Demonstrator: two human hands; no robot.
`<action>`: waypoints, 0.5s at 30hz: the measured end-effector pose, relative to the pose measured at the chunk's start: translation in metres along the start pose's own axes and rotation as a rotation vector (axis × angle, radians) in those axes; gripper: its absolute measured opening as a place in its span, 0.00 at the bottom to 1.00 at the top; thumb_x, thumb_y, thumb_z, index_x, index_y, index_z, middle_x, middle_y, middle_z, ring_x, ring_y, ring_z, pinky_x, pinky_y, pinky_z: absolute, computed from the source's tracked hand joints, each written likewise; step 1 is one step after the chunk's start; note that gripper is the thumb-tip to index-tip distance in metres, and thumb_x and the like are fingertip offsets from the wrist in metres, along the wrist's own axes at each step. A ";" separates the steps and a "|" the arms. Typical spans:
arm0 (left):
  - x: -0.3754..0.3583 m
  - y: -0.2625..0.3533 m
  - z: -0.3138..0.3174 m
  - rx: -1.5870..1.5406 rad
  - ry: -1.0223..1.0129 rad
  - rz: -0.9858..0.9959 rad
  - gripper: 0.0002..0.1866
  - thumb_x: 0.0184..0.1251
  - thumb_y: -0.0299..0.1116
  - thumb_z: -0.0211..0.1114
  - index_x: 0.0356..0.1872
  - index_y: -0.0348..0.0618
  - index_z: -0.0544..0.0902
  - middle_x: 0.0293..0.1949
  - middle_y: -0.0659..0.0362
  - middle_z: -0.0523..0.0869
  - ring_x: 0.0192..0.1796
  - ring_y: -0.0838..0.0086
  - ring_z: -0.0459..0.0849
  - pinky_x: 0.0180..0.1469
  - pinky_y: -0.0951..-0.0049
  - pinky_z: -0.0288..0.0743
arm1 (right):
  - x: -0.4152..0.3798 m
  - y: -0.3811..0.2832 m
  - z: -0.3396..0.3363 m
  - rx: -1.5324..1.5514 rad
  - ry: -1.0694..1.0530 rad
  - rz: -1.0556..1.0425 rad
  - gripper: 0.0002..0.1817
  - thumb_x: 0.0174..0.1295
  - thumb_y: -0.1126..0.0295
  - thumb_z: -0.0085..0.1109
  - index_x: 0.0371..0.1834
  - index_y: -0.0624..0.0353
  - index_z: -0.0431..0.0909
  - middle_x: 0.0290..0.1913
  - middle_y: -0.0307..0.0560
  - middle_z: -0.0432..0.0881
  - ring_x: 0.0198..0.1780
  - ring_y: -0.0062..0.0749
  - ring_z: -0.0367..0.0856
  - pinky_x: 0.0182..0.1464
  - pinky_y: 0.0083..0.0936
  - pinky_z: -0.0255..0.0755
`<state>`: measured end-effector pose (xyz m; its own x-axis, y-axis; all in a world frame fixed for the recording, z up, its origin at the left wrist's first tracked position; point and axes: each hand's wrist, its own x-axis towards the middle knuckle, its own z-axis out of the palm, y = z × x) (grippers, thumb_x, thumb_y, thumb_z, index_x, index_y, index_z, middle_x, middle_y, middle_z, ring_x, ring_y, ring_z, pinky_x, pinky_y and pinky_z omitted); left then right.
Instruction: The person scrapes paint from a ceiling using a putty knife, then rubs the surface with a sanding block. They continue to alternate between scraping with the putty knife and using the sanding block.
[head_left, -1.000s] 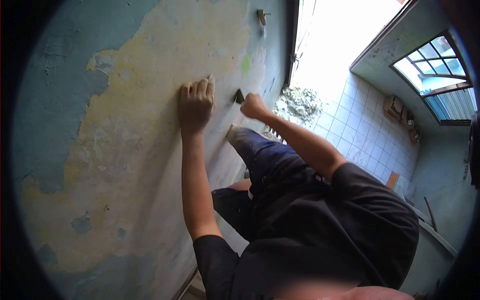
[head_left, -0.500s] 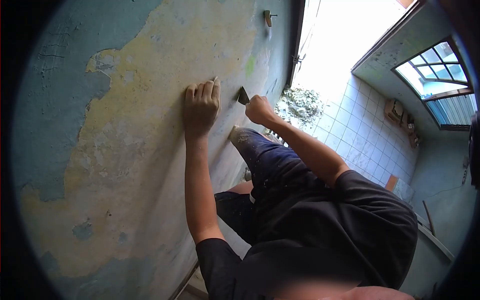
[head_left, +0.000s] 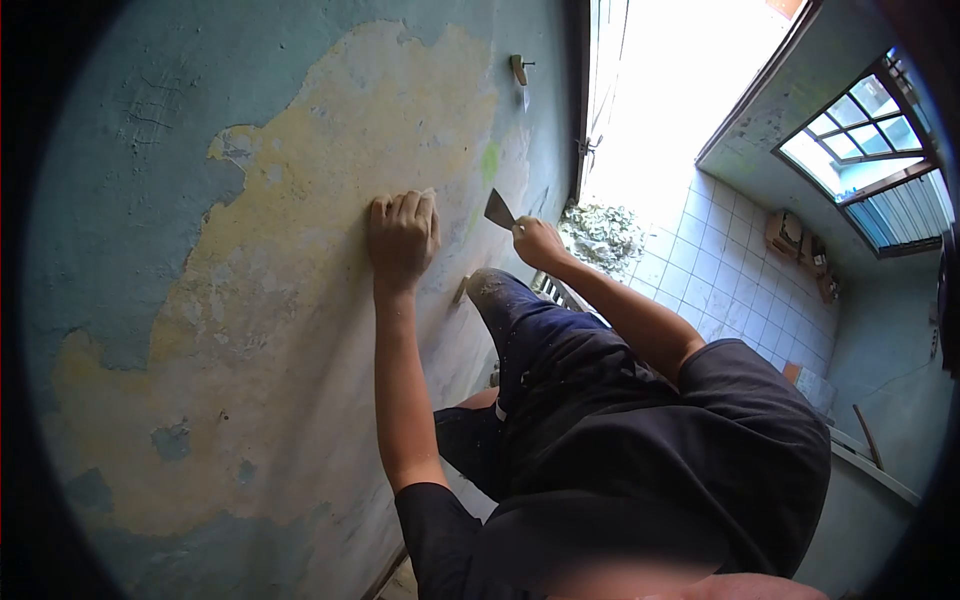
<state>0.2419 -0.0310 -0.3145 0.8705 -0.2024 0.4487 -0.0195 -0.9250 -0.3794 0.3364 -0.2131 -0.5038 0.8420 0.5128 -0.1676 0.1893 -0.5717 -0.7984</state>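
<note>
My left hand (head_left: 404,238) presses against the wall (head_left: 290,250) with its fingers curled. A small pale edge (head_left: 429,193) shows at the fingertips; what it belongs to is hidden. In my right hand (head_left: 538,243) is a putty knife (head_left: 499,209), gripped by its handle, the broad blade pointing up and to the left. The blade appears to stand a little off the wall. Around my left hand the wall is bare yellowish plaster, with blue-green paint (head_left: 110,200) peeling along a ragged border.
My bent knee (head_left: 490,287) is close to the wall below the hands. A heap of paint flakes (head_left: 603,238) lies on the tiled floor (head_left: 715,260) by the bright doorway. A wooden peg (head_left: 519,70) with a nail sticks out of the wall. Boxes (head_left: 788,237) sit under the window (head_left: 865,130).
The putty knife has turned, so more of its blade face shows, and it looks farther from the wall. My left hand stays on the wall. The whole view has shifted slightly.
</note>
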 end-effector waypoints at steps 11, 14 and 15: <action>-0.035 0.026 0.010 -0.303 0.052 -0.200 0.05 0.71 0.33 0.68 0.40 0.45 0.88 0.33 0.61 0.88 0.36 0.66 0.85 0.43 0.65 0.72 | 0.024 -0.027 0.013 0.427 -0.053 0.310 0.23 0.63 0.69 0.55 0.61 0.60 0.84 0.42 0.68 0.88 0.47 0.54 0.90 0.54 0.39 0.80; -0.038 0.021 0.015 -0.321 0.069 -0.184 0.07 0.71 0.34 0.68 0.40 0.42 0.88 0.32 0.58 0.87 0.35 0.65 0.86 0.42 0.64 0.73 | 0.024 -0.047 0.003 0.451 -0.047 0.400 0.23 0.62 0.68 0.54 0.58 0.60 0.86 0.46 0.69 0.88 0.52 0.55 0.88 0.58 0.38 0.79; -0.039 0.022 0.016 -0.326 0.067 -0.184 0.07 0.71 0.34 0.68 0.40 0.42 0.88 0.32 0.58 0.87 0.35 0.65 0.86 0.42 0.64 0.73 | 0.025 -0.050 -0.002 0.447 -0.044 0.464 0.22 0.62 0.68 0.53 0.58 0.60 0.87 0.46 0.68 0.88 0.51 0.55 0.88 0.58 0.39 0.79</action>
<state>0.2161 -0.0379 -0.3533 0.8402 -0.0344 0.5412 -0.0312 -0.9994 -0.0152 0.3491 -0.1734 -0.4672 0.7622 0.3077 -0.5696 -0.4263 -0.4236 -0.7992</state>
